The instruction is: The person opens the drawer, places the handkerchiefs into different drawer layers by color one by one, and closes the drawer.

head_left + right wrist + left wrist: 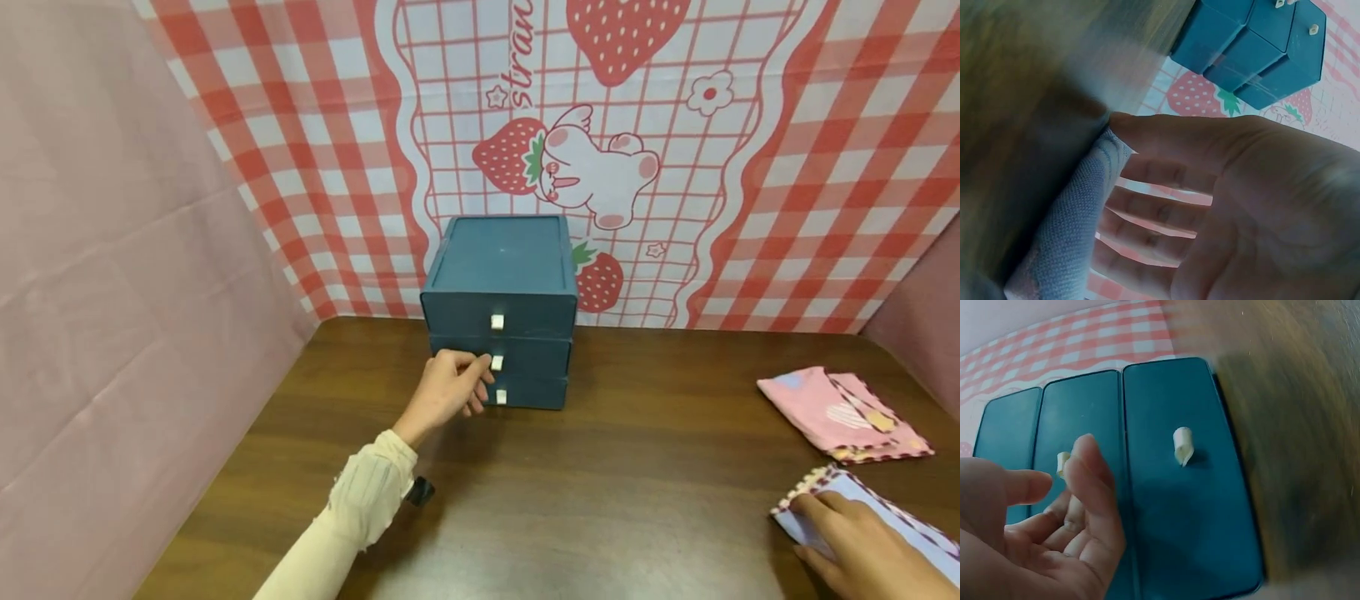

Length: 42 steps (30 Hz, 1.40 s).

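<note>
A dark teal three-drawer box (501,258) stands against the patterned cloth backdrop, its drawers closed. My left hand (450,385) is at its front, fingertips beside the white knob (497,363) of the middle drawer. The left wrist view shows a gap between thumb and index finger (1092,481), with that knob just beyond; contact is unclear. At the lower right, my right hand (855,542) pinches the edge of a folded light-blue cloth (892,508) with checkered trim. In the right wrist view the thumb lies on one side of this cloth (1069,219), the fingers on the other.
A folded pink cloth (832,412) lies on the brown wooden table (600,483), behind the blue one. White knobs also stick out from the top drawer (457,315) and the bottom drawer (540,394). A pink curtain (112,292) hangs at the left.
</note>
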Each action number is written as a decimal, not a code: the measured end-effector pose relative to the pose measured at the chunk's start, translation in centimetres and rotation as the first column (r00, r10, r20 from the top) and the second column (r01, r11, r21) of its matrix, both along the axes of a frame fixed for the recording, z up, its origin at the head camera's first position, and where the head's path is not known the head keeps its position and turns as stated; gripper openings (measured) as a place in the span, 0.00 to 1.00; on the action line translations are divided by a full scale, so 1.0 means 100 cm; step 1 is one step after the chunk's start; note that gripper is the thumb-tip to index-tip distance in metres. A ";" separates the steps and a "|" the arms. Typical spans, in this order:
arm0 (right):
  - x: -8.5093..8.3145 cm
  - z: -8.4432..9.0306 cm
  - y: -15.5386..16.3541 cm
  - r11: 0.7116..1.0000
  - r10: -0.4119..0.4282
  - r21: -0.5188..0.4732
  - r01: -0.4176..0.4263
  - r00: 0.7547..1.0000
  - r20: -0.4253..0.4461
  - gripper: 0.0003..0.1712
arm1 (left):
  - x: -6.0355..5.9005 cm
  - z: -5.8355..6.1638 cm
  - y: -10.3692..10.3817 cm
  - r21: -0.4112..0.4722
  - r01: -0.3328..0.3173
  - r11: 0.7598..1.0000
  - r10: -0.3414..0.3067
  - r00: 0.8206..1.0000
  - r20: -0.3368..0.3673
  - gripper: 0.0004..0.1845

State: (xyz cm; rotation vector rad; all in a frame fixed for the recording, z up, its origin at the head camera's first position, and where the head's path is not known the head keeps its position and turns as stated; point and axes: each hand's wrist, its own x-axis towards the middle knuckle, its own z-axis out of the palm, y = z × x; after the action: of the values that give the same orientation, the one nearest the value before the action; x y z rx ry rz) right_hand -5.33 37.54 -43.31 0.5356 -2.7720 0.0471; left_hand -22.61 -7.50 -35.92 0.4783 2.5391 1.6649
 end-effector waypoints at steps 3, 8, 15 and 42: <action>-0.001 0.001 -0.002 1.000 0.003 -0.003 -0.003 1.000 -0.010 0.27 | -0.002 -0.007 0.003 0.014 0.002 1.000 -0.003 0.998 0.063 0.26; -0.001 0.004 -0.009 0.992 -0.110 -0.062 0.113 0.993 0.053 0.23 | -0.006 -0.009 0.008 0.065 0.043 0.997 -0.052 0.989 0.138 0.28; 0.002 0.010 -0.014 0.983 -0.172 -0.061 0.175 0.984 0.040 0.23 | -0.008 -0.007 0.008 0.084 0.064 0.994 -0.078 0.981 0.180 0.26; 0.015 0.022 -0.018 0.971 -0.234 0.021 0.236 0.941 0.246 0.20 | -0.001 -0.003 0.007 -0.013 0.087 0.996 -0.086 0.993 0.079 0.24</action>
State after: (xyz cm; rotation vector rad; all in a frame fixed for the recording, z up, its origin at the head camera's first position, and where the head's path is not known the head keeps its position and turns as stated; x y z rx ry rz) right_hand -3.82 35.76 -41.15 0.2023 -3.0575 0.0761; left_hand -22.69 -6.79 -36.19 0.5042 2.4380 1.5998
